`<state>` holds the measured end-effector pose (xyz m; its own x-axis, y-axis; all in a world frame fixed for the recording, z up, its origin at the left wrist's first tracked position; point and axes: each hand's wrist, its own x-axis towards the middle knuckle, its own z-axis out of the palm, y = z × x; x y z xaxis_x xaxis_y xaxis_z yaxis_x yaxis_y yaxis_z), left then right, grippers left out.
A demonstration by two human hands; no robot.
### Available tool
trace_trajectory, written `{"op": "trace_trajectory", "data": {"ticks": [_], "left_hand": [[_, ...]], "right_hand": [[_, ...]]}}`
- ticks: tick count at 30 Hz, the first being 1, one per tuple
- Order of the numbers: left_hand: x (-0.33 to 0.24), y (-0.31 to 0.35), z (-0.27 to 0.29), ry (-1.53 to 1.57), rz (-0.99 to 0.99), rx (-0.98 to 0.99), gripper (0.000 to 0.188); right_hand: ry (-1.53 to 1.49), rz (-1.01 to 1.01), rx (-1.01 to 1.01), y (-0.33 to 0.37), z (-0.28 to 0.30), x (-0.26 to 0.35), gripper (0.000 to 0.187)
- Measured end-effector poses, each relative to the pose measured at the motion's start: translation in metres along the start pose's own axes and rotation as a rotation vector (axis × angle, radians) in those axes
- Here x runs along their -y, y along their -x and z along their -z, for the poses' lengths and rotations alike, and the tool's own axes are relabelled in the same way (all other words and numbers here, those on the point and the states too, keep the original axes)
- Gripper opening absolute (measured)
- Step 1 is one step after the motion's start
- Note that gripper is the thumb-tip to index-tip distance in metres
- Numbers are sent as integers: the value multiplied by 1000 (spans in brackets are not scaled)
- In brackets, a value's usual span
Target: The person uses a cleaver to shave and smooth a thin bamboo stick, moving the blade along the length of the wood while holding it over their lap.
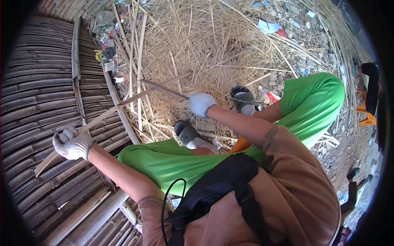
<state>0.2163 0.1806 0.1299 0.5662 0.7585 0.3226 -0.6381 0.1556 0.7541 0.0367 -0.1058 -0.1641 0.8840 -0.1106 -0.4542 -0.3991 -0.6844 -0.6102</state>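
My left hand (74,143), in a white knitted glove, is closed around a bamboo strip (104,115) near its lower left end. The pale strip slants up and right across the edge of the bamboo slat wall and over the shavings. In a white glove as well, my right hand (202,104) is closed on a knife (166,89) with a long, narrow, dark blade; its handle is hidden in the fist. The blade points up and left, and its far part crosses the strip. Whether blade and strip touch, I cannot tell.
A bamboo slat panel (45,94) fills the left side. Thin shavings (193,37) cover the ground ahead, with loose strips (140,53) on their left. A red-handled object (269,95) lies near my right sandal (242,96). Other people's limbs (370,84) show at the far right.
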Motion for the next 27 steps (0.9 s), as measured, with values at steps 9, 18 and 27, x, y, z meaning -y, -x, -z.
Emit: {"op": "trace_trajectory", "data": {"ticks": [9,18,27], "left_hand": [[-6,-8,10,45,37,92,22],[2,-8,10,211,197,363,20],[-10,6,13,329,167,507,18]], "right_hand": [[266,166,81,-25,-16,-19,31],[98,151,50,-4,-15,-1,32],[145,183,35,9,19,38,31]]}}
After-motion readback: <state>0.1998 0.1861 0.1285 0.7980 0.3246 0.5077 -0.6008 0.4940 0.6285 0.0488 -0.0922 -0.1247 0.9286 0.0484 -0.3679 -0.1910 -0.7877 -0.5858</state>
